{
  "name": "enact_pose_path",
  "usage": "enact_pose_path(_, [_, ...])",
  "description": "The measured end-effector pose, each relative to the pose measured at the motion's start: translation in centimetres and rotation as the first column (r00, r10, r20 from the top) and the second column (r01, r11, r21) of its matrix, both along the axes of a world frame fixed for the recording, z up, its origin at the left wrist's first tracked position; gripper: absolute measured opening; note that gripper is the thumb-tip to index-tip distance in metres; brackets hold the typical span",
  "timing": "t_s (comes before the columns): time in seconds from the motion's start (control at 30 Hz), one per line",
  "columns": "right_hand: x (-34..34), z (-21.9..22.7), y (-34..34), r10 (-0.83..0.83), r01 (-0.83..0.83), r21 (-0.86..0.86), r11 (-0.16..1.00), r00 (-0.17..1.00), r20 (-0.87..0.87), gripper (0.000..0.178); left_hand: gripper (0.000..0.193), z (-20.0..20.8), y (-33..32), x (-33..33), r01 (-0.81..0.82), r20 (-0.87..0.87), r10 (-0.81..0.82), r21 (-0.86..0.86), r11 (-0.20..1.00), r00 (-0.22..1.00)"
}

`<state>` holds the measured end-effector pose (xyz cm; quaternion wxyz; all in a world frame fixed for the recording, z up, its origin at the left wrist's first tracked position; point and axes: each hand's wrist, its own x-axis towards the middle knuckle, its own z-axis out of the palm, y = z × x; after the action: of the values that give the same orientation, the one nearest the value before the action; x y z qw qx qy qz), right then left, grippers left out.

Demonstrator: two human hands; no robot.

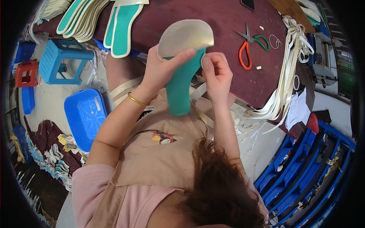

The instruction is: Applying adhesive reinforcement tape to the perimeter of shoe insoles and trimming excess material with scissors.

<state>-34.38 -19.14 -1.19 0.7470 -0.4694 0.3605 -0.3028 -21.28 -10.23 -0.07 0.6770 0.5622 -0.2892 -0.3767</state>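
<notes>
My left hand (pixel 162 70) grips a shoe insole, its thumb across the front and its fingers behind. The insole has a green sole part (pixel 178 93) that hangs down over my apron, and a shiny beige rounded end piece (pixel 186 35) at the top. Close by the insole's right edge, my right hand (pixel 217 72) is closed in a pinch with its fingers curled. What lies between those fingertips is too small to make out. On the table to the right lie scissors (pixel 248 43) with one red and one green handle, blades apart.
Stacked green insoles with pale edging (pixel 84 19) and loose ones (pixel 123 30) sit on the dark red table (pixel 228 19) at far left. Cream strips (pixel 279 76) drape over its right edge. A blue stool (pixel 66 59), blue basin (pixel 85 117) and blue rack (pixel 300 171) stand around me.
</notes>
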Motion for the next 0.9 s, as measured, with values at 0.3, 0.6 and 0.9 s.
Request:
enact_pose_path(0.3, [-0.4, -1.6, 1.5, 0.104, -0.110, 0.033, 0.993, 0.983, 0.151, 0.016, 0.025, 1.7, -1.6, -0.2, -0.184, -0.107, 0.176, -0.067, 0.981, 0.979])
enact_pose_path(0.6, [-0.3, 1.7, -0.5, 0.251, -0.249, -0.094, 0.964, 0.968, 0.013, 0.041, 0.030, 2.8, -2.7, 1.0, 0.107, -0.027, -0.107, -0.009, 0.994, 0.994])
enact_pose_path(0.9, [3.7, 1.3, -0.1, 0.077, -0.048, -0.189, 0.981, 0.986, 0.149, 0.023, 0.036, 1.6, -1.2, -0.6, -0.014, -0.270, 0.011, -0.009, 1.000, 0.963])
